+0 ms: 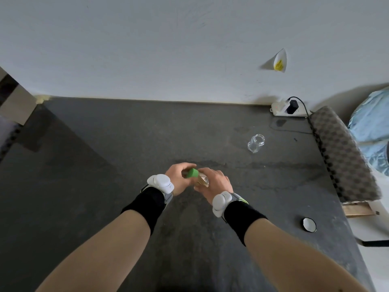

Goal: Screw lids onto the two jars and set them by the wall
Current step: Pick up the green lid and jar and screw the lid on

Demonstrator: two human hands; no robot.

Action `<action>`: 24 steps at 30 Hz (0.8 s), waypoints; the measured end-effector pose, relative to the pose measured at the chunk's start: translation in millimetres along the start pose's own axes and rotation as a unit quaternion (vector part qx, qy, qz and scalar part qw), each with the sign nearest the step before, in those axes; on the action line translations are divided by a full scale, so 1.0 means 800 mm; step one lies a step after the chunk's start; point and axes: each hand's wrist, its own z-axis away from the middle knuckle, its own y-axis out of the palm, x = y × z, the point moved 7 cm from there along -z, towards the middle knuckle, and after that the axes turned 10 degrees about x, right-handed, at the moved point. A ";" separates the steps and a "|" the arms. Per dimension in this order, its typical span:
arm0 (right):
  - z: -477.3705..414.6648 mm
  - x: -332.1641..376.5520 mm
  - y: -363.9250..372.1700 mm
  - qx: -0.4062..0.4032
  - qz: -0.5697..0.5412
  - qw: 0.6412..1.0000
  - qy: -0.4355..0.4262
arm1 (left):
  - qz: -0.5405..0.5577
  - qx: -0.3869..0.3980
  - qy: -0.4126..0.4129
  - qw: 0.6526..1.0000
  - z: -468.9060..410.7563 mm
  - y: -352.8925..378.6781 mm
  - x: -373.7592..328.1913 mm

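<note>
Dark grey stone table (105, 186) meets a white wall (168, 49) across the upper frame. At centre, the left hand (179, 180) pinches a green plastic lid (192, 173) while the right hand (212, 182) wraps a clear glass jar (203, 179), tilted so its long axis points up-left into the lid. A second, empty clear jar (256, 143) stands upper right, nearer the right hand; a black-rimmed white lid (309, 224) lies lower right.

This looks like a plain room in a home, perhaps a makeshift work corner. A worn dark tabletop (105, 165) meets a scuffed white wall (147, 49); a power strip (288, 109) lies by it, and a checkered cushion (343, 152) and blue bedding (372, 123) sit alongside.
</note>
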 end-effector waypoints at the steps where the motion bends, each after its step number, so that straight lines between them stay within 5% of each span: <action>1: 0.000 -0.002 -0.001 0.001 0.001 1.000 0.002 | -0.006 0.005 0.010 1.000 0.002 0.001 -0.006; 12: 0.001 -0.007 -0.011 -0.010 -0.004 1.000 0.001 | 0.023 -0.035 -0.035 0.999 0.000 -0.001 -0.011; 24: 0.001 -0.007 -0.019 -0.021 -0.012 1.000 0.000 | 0.022 -0.044 0.020 0.999 0.004 0.001 -0.025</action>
